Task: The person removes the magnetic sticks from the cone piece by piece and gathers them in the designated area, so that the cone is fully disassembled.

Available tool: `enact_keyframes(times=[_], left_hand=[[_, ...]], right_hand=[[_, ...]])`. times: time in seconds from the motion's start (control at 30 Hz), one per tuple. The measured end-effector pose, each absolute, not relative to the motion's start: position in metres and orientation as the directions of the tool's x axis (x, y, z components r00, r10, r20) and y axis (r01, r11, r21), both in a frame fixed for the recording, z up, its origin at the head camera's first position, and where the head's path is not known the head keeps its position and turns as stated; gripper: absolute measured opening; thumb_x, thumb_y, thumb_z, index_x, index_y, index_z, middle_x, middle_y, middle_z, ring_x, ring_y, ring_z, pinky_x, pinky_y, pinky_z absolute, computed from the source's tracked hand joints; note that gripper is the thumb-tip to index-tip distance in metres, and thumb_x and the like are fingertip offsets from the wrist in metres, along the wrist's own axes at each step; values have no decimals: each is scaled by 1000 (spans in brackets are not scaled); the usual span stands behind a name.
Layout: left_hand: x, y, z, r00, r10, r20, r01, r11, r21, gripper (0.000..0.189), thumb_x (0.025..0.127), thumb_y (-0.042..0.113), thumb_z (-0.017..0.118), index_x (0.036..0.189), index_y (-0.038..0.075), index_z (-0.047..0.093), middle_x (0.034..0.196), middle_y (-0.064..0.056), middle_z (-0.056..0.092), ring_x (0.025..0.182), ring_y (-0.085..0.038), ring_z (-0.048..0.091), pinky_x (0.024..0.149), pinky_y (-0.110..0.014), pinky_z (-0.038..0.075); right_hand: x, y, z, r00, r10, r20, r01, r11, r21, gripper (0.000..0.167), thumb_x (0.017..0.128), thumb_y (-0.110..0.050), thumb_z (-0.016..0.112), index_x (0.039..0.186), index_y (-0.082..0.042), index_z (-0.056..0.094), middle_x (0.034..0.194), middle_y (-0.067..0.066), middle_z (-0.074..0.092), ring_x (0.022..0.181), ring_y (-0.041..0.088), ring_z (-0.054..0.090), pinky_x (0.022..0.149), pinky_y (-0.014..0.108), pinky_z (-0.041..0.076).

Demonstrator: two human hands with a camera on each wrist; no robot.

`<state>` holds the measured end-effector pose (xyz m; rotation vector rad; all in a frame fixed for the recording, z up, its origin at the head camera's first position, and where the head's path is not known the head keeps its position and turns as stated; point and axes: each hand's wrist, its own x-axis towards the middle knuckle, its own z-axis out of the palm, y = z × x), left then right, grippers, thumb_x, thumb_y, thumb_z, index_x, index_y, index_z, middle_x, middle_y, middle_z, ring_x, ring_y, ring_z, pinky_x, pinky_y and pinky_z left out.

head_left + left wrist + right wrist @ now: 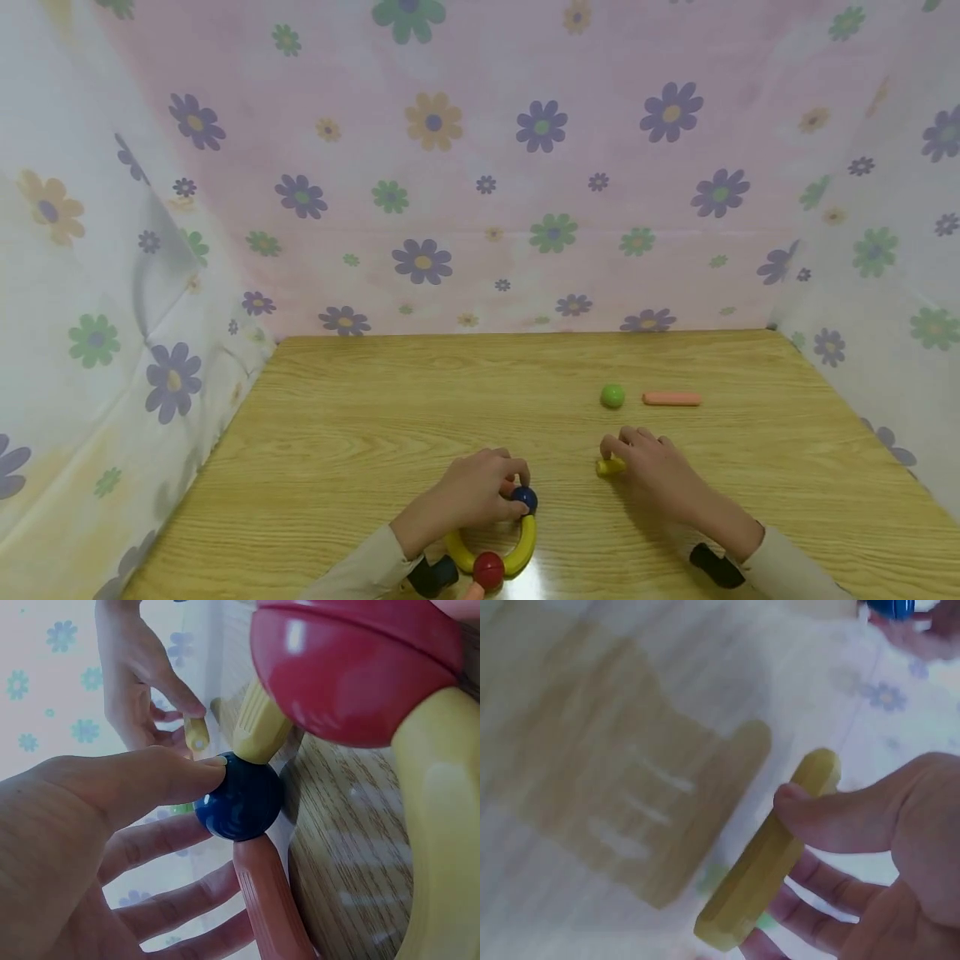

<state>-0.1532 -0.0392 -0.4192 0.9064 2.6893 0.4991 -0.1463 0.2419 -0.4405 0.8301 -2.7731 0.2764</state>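
My left hand (474, 490) pinches a blue ball (528, 499) between thumb and fingers. Joined to that ball are a curved yellow rod (527, 542) and an orange rod (270, 900), the latter mostly behind my fingers in the head view. A red ball (489, 570) sits at the near end of this ring, with a second curved yellow rod (457, 550) on its left. Over to the right, my right hand (663, 475) holds a short straight yellow rod (765, 859), thumb on one side and fingers on the other, just above the wooden table.
Beyond my right hand lie a green ball (612, 396) and a loose orange rod (672, 399). Another orange piece (474, 592) pokes in beside the red ball at the bottom edge. Flowered cloth (480, 208) walls the wooden table (360, 400) at the back and sides.
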Motion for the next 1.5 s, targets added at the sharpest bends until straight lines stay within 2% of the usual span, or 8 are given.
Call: enact_keyframes(times=[0.17,0.33,0.6,0.77,0.87,1.13,1.37,1.5], left_hand=[[-153,-40,-419,-772,623,-125,536,744,398,21,81,40,73,97,30,65,87,11,53,75,-6,47,54,-25,40],[-152,-41,-421,-774,622,-119,534,741,407,21,81,40,73,97,30,66,87,11,53,75,-5,48,55,-25,40],[-152,-41,-420,-774,623,-111,534,738,412,22,81,40,73,99,30,66,88,11,54,76,-6,49,55,-25,41],[-152,-41,-421,-775,621,-119,529,740,415,22,81,41,73,99,31,66,89,12,54,76,-5,49,56,-25,41],[-153,-41,-422,-776,621,-115,529,738,419,21,81,41,73,99,31,65,89,12,54,76,-5,49,56,-25,41],[-153,-43,-422,-779,618,-100,529,735,425,22,81,39,73,99,28,66,88,11,54,74,-4,48,56,-24,41],[-152,-43,-421,-779,618,-104,527,736,425,23,81,40,74,100,29,66,89,11,55,76,-5,49,57,-24,42],[-153,-43,-422,-781,617,-103,526,737,425,23,80,40,74,100,30,66,89,11,55,76,-4,49,57,-24,42]], right_hand=[[-153,264,-438,-832,-496,248,-539,829,-152,40,69,7,78,90,-20,56,82,-6,51,72,15,49,54,28,28],[-161,283,-438,-818,-510,266,-561,809,-175,40,66,4,81,90,-19,58,86,-2,56,75,19,57,55,30,41],[-168,300,-433,-835,-484,262,-542,805,-243,43,66,17,71,93,-15,61,88,1,57,77,19,58,59,30,47],[-176,310,-432,-809,-505,301,-580,770,-267,42,65,20,69,92,-12,64,110,18,61,76,18,57,58,29,47],[-182,315,-433,-788,-523,324,-607,746,-273,40,65,19,72,90,-13,64,121,23,57,77,18,57,60,30,48],[-201,330,-438,-760,-567,317,-648,694,-314,35,68,11,76,91,-13,63,117,23,60,76,14,55,62,31,48],[-208,338,-438,-854,-493,168,-517,762,-390,28,75,6,71,96,-11,64,97,9,62,77,17,52,64,36,46],[-211,340,-438,-871,-472,139,-487,787,-379,24,77,5,70,94,-11,65,87,2,57,76,17,52,64,36,45]])
